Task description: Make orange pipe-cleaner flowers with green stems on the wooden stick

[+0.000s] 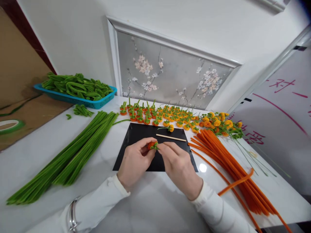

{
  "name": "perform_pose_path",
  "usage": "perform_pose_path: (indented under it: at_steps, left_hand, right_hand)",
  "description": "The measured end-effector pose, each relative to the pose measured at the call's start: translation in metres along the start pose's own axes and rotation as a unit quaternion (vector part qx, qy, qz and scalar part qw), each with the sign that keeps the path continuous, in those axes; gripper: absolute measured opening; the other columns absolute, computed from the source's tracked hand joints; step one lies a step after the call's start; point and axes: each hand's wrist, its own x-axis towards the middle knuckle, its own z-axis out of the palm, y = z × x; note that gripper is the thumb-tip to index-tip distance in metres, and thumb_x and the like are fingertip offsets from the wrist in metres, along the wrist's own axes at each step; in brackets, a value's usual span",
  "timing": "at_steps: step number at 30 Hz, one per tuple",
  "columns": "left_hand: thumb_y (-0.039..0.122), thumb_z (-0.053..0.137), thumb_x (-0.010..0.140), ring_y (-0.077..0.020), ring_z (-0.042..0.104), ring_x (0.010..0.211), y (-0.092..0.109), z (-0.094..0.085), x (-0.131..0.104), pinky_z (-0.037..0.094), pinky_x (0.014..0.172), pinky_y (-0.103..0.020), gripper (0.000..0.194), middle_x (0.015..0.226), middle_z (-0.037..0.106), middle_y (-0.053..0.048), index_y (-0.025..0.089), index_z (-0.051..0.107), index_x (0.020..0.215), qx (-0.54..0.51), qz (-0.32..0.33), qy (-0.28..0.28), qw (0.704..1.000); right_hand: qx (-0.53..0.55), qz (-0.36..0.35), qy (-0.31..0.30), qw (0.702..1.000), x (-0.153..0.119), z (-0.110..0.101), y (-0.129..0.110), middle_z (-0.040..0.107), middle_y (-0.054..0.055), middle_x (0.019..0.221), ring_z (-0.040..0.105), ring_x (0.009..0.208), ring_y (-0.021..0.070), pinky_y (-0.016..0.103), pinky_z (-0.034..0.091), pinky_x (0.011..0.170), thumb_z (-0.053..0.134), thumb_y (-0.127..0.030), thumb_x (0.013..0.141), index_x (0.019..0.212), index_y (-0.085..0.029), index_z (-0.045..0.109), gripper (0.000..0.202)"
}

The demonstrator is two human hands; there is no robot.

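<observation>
Between the thumb and fingers of my left hand (pixel 136 160) is a small orange pipe-cleaner flower (pixel 151 145) with green at its base. My right hand (pixel 178 165) pinches the green part on the flower's right side; its fingertips partly hide that spot. Both hands are over a black mat (pixel 126 142). A thin wooden stick (pixel 171 138) lies on the mat beyond my fingers, and just behind it sits a yellow-orange flower (pixel 171 128) with a thin green stem.
Green pipe cleaners (pixel 73 152) lie at left, orange ones (pixel 228 161) at right. Several small flower heads (pixel 147 115) stand in rows behind the mat. A blue basket (pixel 97 103) holds looped green pieces. Stemmed yellow and orange flowers (pixel 216 123) lie back right; green tape (pixel 12 125) is far left.
</observation>
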Motion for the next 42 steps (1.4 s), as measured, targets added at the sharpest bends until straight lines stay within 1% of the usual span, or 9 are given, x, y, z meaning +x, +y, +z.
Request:
perform_pose_path:
  at_steps: [9, 15, 17, 24, 29, 31, 36, 39, 42]
  left_hand:
    - [0.011, 0.055, 0.078, -0.0169, 0.07, 0.079, 0.007, -0.001, -0.005, 0.058, 0.078, -0.029, 0.025, 0.095, 0.073, -0.002, 0.02, 0.067, 0.098, 0.15, 0.111, 0.033, 0.982]
    - [0.008, 0.052, 0.081, -0.0169, 0.068, 0.089, 0.003, -0.003, -0.006, 0.055, 0.085, -0.028, 0.027, 0.101, 0.071, -0.003, 0.019, 0.065, 0.102, 0.187, 0.187, 0.043, 0.964]
    - [0.006, 0.05, 0.082, -0.0165, 0.067, 0.093, 0.001, -0.004, -0.006, 0.054, 0.087, -0.027, 0.029, 0.104, 0.07, -0.004, 0.019, 0.064, 0.104, 0.189, 0.217, 0.038, 0.957]
    - [0.001, 0.047, 0.084, -0.0152, 0.063, 0.102, -0.002, -0.006, -0.006, 0.053, 0.091, -0.026, 0.034, 0.11, 0.067, -0.007, 0.018, 0.06, 0.111, 0.189, 0.307, 0.021, 0.932]
    - [0.002, 0.048, 0.084, -0.0156, 0.063, 0.103, -0.004, -0.004, -0.005, 0.052, 0.092, -0.026, 0.034, 0.114, 0.067, -0.005, 0.019, 0.063, 0.109, 0.155, 0.299, 0.012, 0.942]
    - [0.007, 0.051, 0.084, -0.0166, 0.066, 0.096, -0.002, -0.003, -0.003, 0.054, 0.088, -0.029, 0.029, 0.108, 0.069, -0.005, 0.02, 0.065, 0.106, 0.101, 0.195, 0.017, 0.975]
    - [0.021, 0.067, 0.075, -0.019, 0.068, 0.088, 0.004, -0.004, 0.007, 0.056, 0.082, -0.031, 0.025, 0.094, 0.071, -0.004, 0.018, 0.064, 0.1, -0.173, -0.153, -0.026, 0.973]
    - [0.023, 0.07, 0.074, -0.0191, 0.067, 0.091, 0.009, -0.007, 0.009, 0.054, 0.087, -0.032, 0.025, 0.095, 0.071, -0.004, 0.017, 0.066, 0.098, -0.263, -0.246, -0.078, 0.93]
    - [0.027, 0.069, 0.076, -0.0192, 0.066, 0.093, 0.013, -0.009, 0.009, 0.052, 0.089, -0.032, 0.025, 0.098, 0.071, -0.005, 0.018, 0.069, 0.099, -0.272, -0.273, -0.104, 0.917]
  right_hand:
    - [-0.198, -0.025, -0.058, 0.978, -0.002, 0.005, -0.007, 0.06, 0.005, 0.075, 0.057, 0.063, 0.0167, 0.027, 0.044, 0.057, 0.04, -0.012, 0.091, 0.088, -0.015, 0.059, 0.02]
    - [0.119, 0.142, -0.046, 0.982, 0.004, 0.006, -0.009, 0.056, 0.001, 0.062, 0.053, 0.055, 0.0125, 0.023, 0.038, 0.051, 0.04, -0.02, 0.089, 0.076, -0.017, 0.056, 0.021]
    - [0.302, 0.25, -0.07, 0.917, 0.007, 0.006, -0.009, 0.049, -0.003, 0.053, 0.045, 0.046, 0.009, 0.021, 0.034, 0.045, 0.044, -0.027, 0.088, 0.07, -0.017, 0.052, 0.022]
    - [0.695, 0.458, -0.077, 0.548, 0.014, 0.003, -0.01, 0.043, -0.006, 0.056, 0.035, 0.042, 0.0005, 0.012, 0.025, 0.039, 0.065, -0.02, 0.07, 0.065, -0.013, 0.05, 0.017]
    - [0.753, 0.492, -0.128, 0.418, 0.014, 0.001, -0.006, 0.031, -0.011, 0.049, 0.027, 0.037, -0.001, 0.008, 0.026, 0.037, 0.06, -0.015, 0.075, 0.069, -0.013, 0.049, 0.012]
    - [0.723, 0.461, -0.142, 0.495, 0.013, 0.002, -0.002, 0.037, -0.01, 0.049, 0.033, 0.037, -0.0003, 0.009, 0.028, 0.037, 0.061, -0.022, 0.078, 0.072, -0.014, 0.05, 0.015]
    - [0.401, 0.308, -0.064, 0.861, 0.013, -0.007, 0.013, 0.059, 0.001, 0.063, 0.051, 0.043, 0.0072, 0.017, 0.038, 0.04, 0.043, -0.045, 0.091, 0.085, -0.015, 0.057, 0.034]
    - [0.259, 0.177, -0.008, 0.949, 0.013, -0.017, 0.021, 0.063, 0.002, 0.084, 0.056, 0.057, 0.0081, 0.021, 0.047, 0.055, 0.044, -0.029, 0.092, 0.107, -0.019, 0.058, 0.022]
    - [0.205, 0.1, -0.018, 0.973, 0.013, -0.022, 0.025, 0.061, 0.003, 0.098, 0.058, 0.071, 0.0097, 0.022, 0.049, 0.065, 0.047, -0.015, 0.088, 0.117, -0.024, 0.056, 0.031]
